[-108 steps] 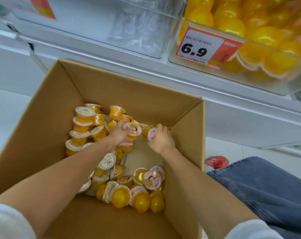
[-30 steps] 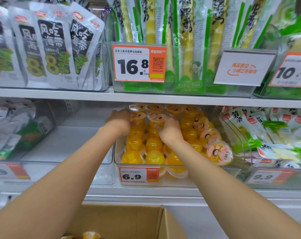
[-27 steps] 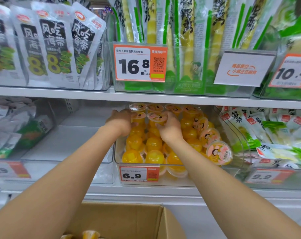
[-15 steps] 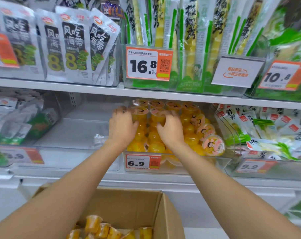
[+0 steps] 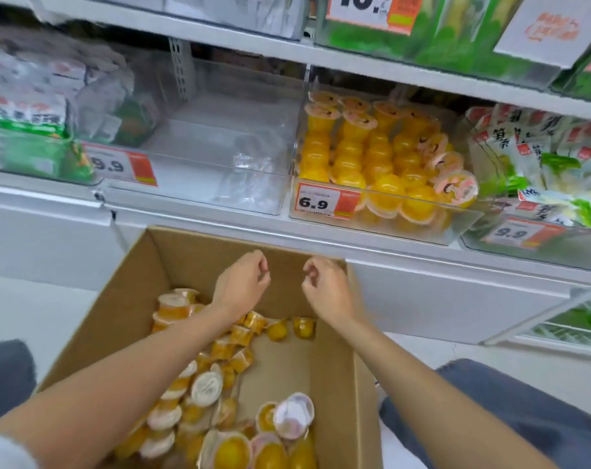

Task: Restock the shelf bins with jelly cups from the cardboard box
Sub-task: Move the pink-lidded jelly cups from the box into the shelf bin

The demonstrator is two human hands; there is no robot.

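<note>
Left hand: the left hand (image 5: 241, 286) is hovering over the cardboard box (image 5: 192, 252), close to its far wall, with fingers loosely curled and nothing in them.
Right hand: the right hand (image 5: 324, 287) is hanging over the box's far right corner, likewise loosely curled and holding nothing.
Cups in the box: loose jelly cups (image 5: 206, 387) are lying jumbled along the box's left side and near end, with bare cardboard showing toward its right wall.
Jelly bin: up beyond the box's far right corner, the clear shelf bin (image 5: 461, 225) with the 6.9 price tag (image 5: 324, 204) is sitting on the shelf (image 5: 203, 220), and stacked jelly cups (image 5: 385, 157) are filling it in rows.
Neighbouring bin: straight beyond the box's far wall, a second clear bin (image 5: 199, 194) is sitting on the same shelf, with no jelly cups showing in it.
Progress: I'm judging the job well under way, as the jelly bin is looking nearly full.
Left to do: plenty of cups are waiting in the box, so more trips are looking necessary, and room in that bin may be running short.
</note>
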